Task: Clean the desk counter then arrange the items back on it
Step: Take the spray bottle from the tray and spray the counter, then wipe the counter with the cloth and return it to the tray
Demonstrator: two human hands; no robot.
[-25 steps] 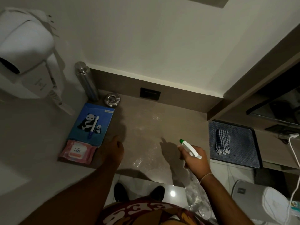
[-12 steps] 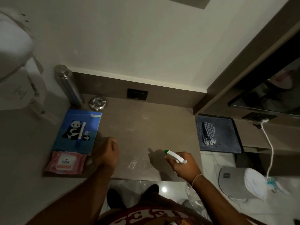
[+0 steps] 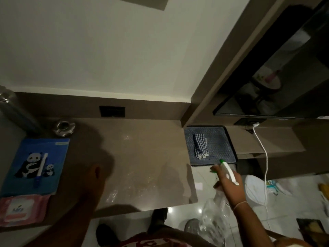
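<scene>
The brown desk counter (image 3: 146, 154) shows wet spray marks near its front middle. My right hand (image 3: 229, 184) is shut on a clear spray bottle (image 3: 216, 218) with a white and green nozzle, held past the counter's right edge, just in front of the blue mat (image 3: 220, 139). A checked cloth (image 3: 200, 146) lies folded on that mat. My left hand (image 3: 92, 179) rests on the counter at the front left, fingers curled, holding nothing. A blue panda notebook (image 3: 35, 166) with a pen on it, a pink wipes pack (image 3: 21, 209), a steel ashtray (image 3: 64, 127) and a steel bottle (image 3: 16, 109) stand at the left.
A black socket plate (image 3: 112, 111) sits in the back ledge. A white charger cable (image 3: 263, 154) hangs at the right below a dark screen (image 3: 277, 77). A white bin lid (image 3: 256, 188) and loose items lie on the tiled floor at the right.
My right hand has carried the spray bottle rightward, off the counter toward the blue mat. My view turned right. The left hand stays on the counter.
</scene>
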